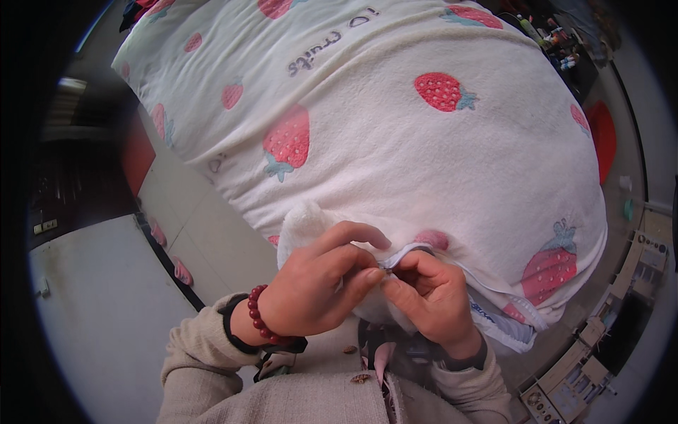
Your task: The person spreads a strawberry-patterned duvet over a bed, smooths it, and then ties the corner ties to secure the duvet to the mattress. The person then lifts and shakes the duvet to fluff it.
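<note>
A large white plush duvet cover (365, 159) printed with strawberries spreads out before me. Its zipper edge (498, 289) runs along the near right side. My left hand (318, 281), with a dark red bead bracelet (256, 312) at the wrist, pinches the zipper edge with thumb and finger. Beside it my right hand (434, 297) grips the same edge, the fingertips of both hands nearly touching. A small metal part, perhaps the zipper's slider, shows between them. White fluffy fabric (302, 228) bunches up behind my left hand. Some white inner fabric (503, 328) with blue marks hangs at the lower right.
To the left stands a white panel or door (106, 323), with pink slippers (181, 270) on the tiled floor near it. A red stool or chair (601, 140) is at the right. Bottles (532, 32) crowd a dark surface at the upper right; shelves (577, 376) line the lower right.
</note>
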The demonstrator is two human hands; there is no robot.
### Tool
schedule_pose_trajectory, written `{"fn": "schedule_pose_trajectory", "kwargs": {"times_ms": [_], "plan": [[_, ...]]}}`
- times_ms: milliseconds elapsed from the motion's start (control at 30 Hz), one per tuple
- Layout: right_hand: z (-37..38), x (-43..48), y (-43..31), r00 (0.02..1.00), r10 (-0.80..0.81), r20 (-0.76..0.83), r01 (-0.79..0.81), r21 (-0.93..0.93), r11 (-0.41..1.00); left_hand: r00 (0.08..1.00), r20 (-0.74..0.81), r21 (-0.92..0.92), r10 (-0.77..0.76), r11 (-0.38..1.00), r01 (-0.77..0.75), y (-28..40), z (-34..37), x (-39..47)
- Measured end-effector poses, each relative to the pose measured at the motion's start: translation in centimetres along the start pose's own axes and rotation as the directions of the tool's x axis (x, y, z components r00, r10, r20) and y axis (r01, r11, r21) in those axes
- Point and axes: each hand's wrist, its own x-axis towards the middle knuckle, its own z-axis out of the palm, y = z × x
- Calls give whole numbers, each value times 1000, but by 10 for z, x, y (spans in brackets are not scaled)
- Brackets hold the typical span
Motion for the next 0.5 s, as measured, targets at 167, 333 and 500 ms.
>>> {"fn": "schedule_pose_trajectory", "kwargs": {"times_ms": [167,333,500], "plan": [[1,1,4,1000,-17,-23,15,-76,997,990,24,-49,-137,989,138,0,-10,-7],[2,2,6,1000,-17,-9,17,-46,999,999,12,137,-51,989,49,-6,-8,-11],[4,4,9,995,-77,-59,71,-108,992,994,-33,220,101,971,-91,-11,-2,-12]]}}
